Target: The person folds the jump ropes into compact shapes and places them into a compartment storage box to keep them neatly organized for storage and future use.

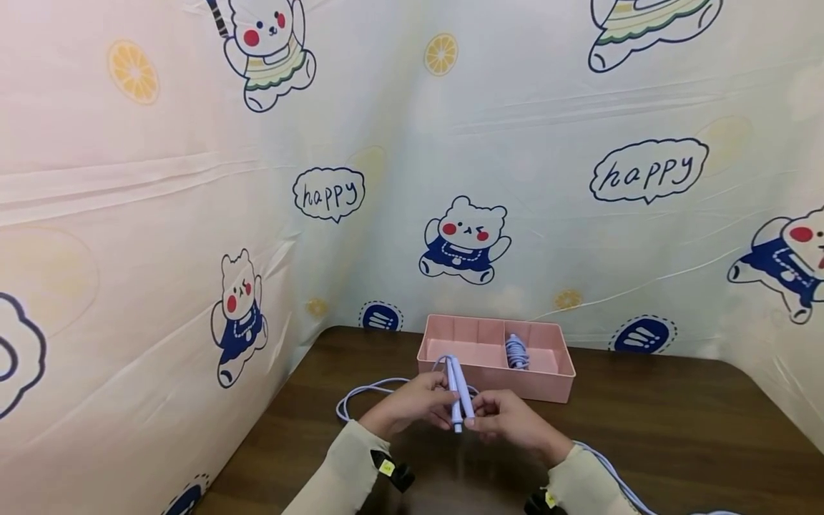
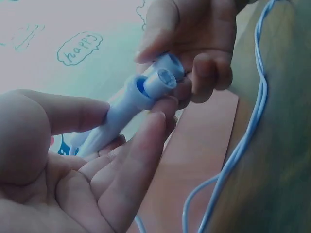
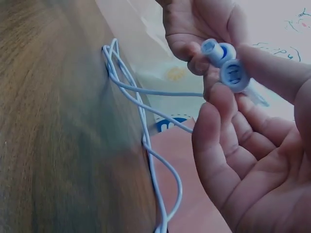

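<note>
Cartoon-printed cloth (image 1: 386, 129) surrounds a brown table (image 1: 644, 415), where, just beyond the fingers, a pink box (image 1: 537, 384) holds a coil of blue cord (image 1: 517, 352) right of its divider. Between the fingertips, side by side, are two pale blue handles: the left hand (image 1: 418, 402) pinches the left handle (image 1: 456, 415), the right hand (image 1: 511, 422) the right handle (image 1: 463, 390), thumbs and fingers closed on them. Loose cord (image 2: 263, 82) loops left of the left fingers, with more beside the right sleeve (image 1: 586, 486).
</note>
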### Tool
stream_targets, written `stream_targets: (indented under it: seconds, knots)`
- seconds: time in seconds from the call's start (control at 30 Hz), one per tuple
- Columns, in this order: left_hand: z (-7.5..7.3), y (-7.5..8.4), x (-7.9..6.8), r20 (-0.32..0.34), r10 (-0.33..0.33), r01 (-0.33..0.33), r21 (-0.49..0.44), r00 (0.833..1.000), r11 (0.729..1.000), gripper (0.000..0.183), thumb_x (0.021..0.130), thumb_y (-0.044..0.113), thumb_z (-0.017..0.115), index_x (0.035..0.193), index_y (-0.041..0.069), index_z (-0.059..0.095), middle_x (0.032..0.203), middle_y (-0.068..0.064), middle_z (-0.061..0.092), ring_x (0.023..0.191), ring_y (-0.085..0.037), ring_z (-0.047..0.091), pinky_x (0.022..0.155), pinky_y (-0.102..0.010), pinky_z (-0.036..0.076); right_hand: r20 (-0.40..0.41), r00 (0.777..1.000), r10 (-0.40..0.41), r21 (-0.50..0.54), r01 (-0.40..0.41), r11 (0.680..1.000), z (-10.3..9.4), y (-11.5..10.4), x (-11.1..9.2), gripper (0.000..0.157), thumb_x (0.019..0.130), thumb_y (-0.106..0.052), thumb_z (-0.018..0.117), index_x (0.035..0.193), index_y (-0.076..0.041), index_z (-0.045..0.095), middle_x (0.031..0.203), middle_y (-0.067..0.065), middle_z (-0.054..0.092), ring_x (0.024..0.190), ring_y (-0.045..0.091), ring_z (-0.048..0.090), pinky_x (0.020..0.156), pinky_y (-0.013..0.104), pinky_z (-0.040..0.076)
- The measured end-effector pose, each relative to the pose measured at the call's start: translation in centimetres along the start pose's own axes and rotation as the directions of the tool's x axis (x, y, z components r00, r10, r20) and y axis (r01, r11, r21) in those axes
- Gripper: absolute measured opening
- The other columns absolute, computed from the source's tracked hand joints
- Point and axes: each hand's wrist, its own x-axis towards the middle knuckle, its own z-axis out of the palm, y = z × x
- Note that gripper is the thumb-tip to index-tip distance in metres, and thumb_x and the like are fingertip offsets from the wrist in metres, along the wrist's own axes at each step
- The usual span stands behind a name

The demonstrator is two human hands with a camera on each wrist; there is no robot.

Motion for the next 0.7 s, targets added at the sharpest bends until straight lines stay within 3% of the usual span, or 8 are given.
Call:
stream_targets:
  seconds: [0.13,0.23,0.4,0.57,0.7]
  knots:
    - [0.0,0.2,0.0,0.054,0.019,-0.018,-0.024,0.998,1.000,0.021,0.097,0.015,0.062,0.106,-0.002,0.057,0.092,-0.015,0.067,0.075,-0.023,0.067,0.068,-0.039,0.057,-0.042,0.999,0.005,-0.014,-0.006,1.000,0.2,-0.5,0.0,0.028,0.090,-0.019,0.072,0.105,0.003,0.065,0.087,0.009,0.066,0.073,0.022,0.060,0.064,0.035,0.054]
    - [0.1,0.3,0.0,0.043,0.032,-0.031,-0.016,0.999,0.999,0.022,0.095,0.015,0.064,0.108,-0.001,0.057,0.096,-0.015,0.067,0.078,-0.024,0.067,0.068,-0.039,0.057,-0.057,0.998,-0.003,-0.039,0.001,0.999,0.3,-0.6,0.0,0.028,0.089,-0.019,0.073,0.104,0.003,0.065,0.087,0.010,0.065,0.074,0.022,0.060,0.064,0.034,0.054]
    - [0.4,0.5,0.2,-0.101,0.035,-0.037,-0.019,0.994,0.999,0.030,0.093,0.011,0.067,0.117,0.000,0.053,0.098,-0.014,0.068,0.079,-0.024,0.067,0.069,-0.039,0.057,-0.054,0.998,-0.033,-0.079,0.029,0.996,0.6,-0.4,0.3,0.026,0.087,-0.018,0.075,0.100,0.002,0.065,0.085,0.010,0.064,0.070,0.019,0.058,0.061,0.033,0.053]
    - [0.9,0.9,0.2,-0.253,0.068,-0.080,-0.037,0.965,0.996,0.040,0.092,0.010,0.068,0.128,0.000,0.055,0.105,-0.012,0.069,0.083,-0.023,0.066,0.077,-0.044,0.055,-0.114,0.992,-0.061,-0.112,0.048,0.993,1.2,-0.4,0.3,0.029,0.085,-0.019,0.077,0.098,0.002,0.063,0.083,0.008,0.062,0.068,0.016,0.056,0.059,0.030,0.051]
    - [1.5,0.9,0.2,-0.311,0.116,-0.134,-0.039,0.943,0.990,0.034,0.093,0.012,0.068,0.123,0.000,0.062,0.104,-0.011,0.069,0.084,-0.020,0.064,0.082,-0.046,0.053,-0.170,0.981,-0.090,-0.169,0.061,0.984,1.7,-0.6,0.2,0.030,0.082,-0.020,0.080,0.096,0.001,0.061,0.082,0.007,0.062,0.069,0.017,0.056,0.059,0.027,0.049]
